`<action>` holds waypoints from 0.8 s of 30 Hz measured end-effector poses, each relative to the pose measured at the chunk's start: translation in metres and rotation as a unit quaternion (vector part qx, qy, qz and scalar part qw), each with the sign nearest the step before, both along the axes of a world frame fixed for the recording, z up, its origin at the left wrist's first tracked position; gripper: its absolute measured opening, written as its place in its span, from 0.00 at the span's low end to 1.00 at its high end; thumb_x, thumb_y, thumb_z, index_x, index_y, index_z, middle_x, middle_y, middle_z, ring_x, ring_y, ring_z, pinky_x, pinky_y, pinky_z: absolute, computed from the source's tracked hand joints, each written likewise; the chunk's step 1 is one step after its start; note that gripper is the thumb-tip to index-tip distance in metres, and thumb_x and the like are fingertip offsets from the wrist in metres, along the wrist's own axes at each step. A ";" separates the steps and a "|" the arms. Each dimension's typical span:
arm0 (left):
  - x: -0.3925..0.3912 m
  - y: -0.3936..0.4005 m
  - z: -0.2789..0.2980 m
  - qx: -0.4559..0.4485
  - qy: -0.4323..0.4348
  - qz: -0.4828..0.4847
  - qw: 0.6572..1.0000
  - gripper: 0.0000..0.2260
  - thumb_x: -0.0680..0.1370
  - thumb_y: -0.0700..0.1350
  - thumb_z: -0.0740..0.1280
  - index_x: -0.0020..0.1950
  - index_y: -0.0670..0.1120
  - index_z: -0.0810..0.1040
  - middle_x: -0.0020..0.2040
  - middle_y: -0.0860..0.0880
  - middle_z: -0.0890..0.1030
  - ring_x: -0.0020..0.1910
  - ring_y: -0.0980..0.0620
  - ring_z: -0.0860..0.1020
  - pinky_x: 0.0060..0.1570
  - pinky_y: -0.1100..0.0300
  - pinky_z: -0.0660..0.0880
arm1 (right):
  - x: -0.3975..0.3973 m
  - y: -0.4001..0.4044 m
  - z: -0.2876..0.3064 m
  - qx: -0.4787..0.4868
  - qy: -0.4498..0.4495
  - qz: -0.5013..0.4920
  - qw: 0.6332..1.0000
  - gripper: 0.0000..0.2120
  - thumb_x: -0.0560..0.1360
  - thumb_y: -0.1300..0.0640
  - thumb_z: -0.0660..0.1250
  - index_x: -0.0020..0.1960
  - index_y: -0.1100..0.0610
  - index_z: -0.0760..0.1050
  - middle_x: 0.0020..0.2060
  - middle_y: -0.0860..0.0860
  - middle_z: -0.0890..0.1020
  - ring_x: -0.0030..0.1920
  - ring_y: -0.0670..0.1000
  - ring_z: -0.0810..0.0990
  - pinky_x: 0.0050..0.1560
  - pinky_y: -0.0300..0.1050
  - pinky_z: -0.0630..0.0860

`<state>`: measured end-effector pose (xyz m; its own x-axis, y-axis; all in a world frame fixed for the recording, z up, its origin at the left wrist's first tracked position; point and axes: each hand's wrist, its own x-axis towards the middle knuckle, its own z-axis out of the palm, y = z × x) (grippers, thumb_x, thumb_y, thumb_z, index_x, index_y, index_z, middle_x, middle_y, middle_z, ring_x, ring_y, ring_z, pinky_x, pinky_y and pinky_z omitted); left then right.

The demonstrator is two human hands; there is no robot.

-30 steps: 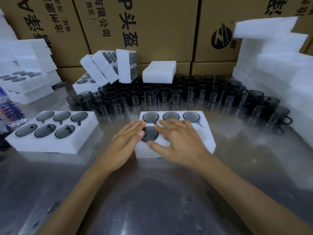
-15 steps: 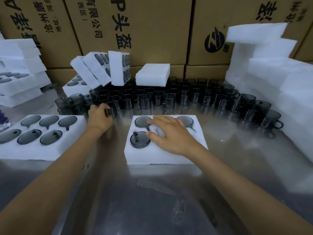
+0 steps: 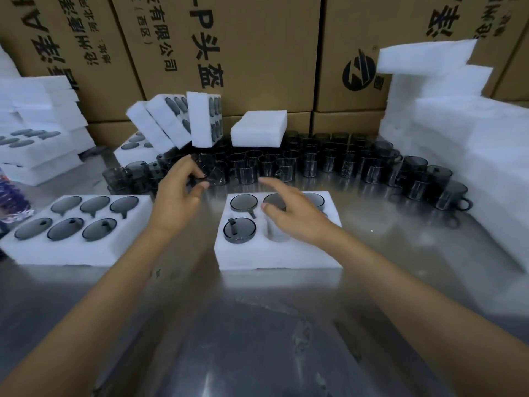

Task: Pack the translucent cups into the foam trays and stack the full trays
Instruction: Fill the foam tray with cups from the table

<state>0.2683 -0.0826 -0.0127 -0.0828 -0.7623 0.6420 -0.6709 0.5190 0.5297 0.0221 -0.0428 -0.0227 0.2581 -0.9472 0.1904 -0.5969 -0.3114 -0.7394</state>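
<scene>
Reaching toward the upper centre of the frame, the left hand [image 3: 183, 193] curls its fingers round a translucent cup [image 3: 210, 173] at the front of the cup rows. The right hand [image 3: 297, 216] hovers open, holding nothing, over the foam tray [image 3: 274, 253]. The tray's vacant sockets lie below and right of the held cup, nearer the right hand.

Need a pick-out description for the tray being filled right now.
On the steel table, two foam trays lie flat nearest the camera. It is the middle tray, under the right hand. Unlike the full left tray, it still shows an empty front-row pocket.
</scene>
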 end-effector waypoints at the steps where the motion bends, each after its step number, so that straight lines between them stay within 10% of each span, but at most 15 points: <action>1: -0.006 0.008 0.008 0.005 -0.008 -0.024 1.000 0.08 0.77 0.38 0.69 0.46 0.48 0.72 0.50 0.64 0.75 0.52 0.73 0.71 0.52 0.72 0.70 | -0.004 0.003 0.005 0.016 -0.043 0.004 0.999 0.24 0.82 0.51 0.61 0.76 0.38 0.61 0.74 0.45 0.67 0.63 0.49 0.74 0.63 0.38 0.71; 4: -0.030 0.036 0.023 0.035 -0.037 -0.100 0.994 0.08 0.77 0.41 0.70 0.47 0.51 0.73 0.49 0.74 0.72 0.48 0.70 0.72 0.50 0.75 0.68 | -0.011 0.013 0.019 0.030 -0.134 0.025 0.990 0.23 0.83 0.59 0.59 0.75 0.44 0.66 0.72 0.41 0.72 0.64 0.40 0.75 0.61 0.30 0.69; 10: -0.072 0.068 0.022 0.079 -0.104 -0.180 0.975 0.06 0.76 0.45 0.72 0.47 0.51 0.76 0.61 0.59 0.73 0.62 0.58 0.73 0.61 0.62 0.71 | -0.031 0.033 0.030 0.052 -0.143 -0.009 0.988 0.12 0.82 0.50 0.64 0.62 0.50 0.81 0.52 0.40 0.84 0.52 0.36 0.80 0.46 0.24 0.72; 15: -0.083 0.076 0.011 0.098 -0.130 -0.210 0.964 0.06 0.77 0.41 0.72 0.49 0.48 0.76 0.56 0.55 0.78 0.58 0.54 0.76 0.54 0.48 0.73 | -0.037 0.041 0.019 0.089 -0.109 -0.018 0.990 0.13 0.79 0.45 0.66 0.56 0.53 0.81 0.50 0.49 0.85 0.55 0.51 0.81 0.58 0.50 0.76; 18: -0.078 0.073 0.007 0.105 -0.121 -0.218 0.963 0.06 0.77 0.40 0.71 0.48 0.49 0.75 0.60 0.57 0.78 0.64 0.63 0.72 0.53 0.57 0.72 | -0.039 0.041 0.012 0.099 -0.123 -0.014 0.987 0.11 0.78 0.43 0.68 0.54 0.49 0.79 0.42 0.38 0.85 0.42 0.37 0.80 0.48 0.39 0.72; 24: -0.070 0.068 0.002 0.120 -0.165 -0.222 0.953 0.08 0.78 0.40 0.70 0.47 0.51 0.73 0.69 0.62 0.72 0.69 0.66 0.67 0.49 0.76 0.66 | -0.036 0.037 -0.003 0.095 -0.143 -0.024 0.985 0.11 0.74 0.47 0.73 0.53 0.48 0.78 0.52 0.41 0.83 0.59 0.39 0.80 0.57 0.41 0.75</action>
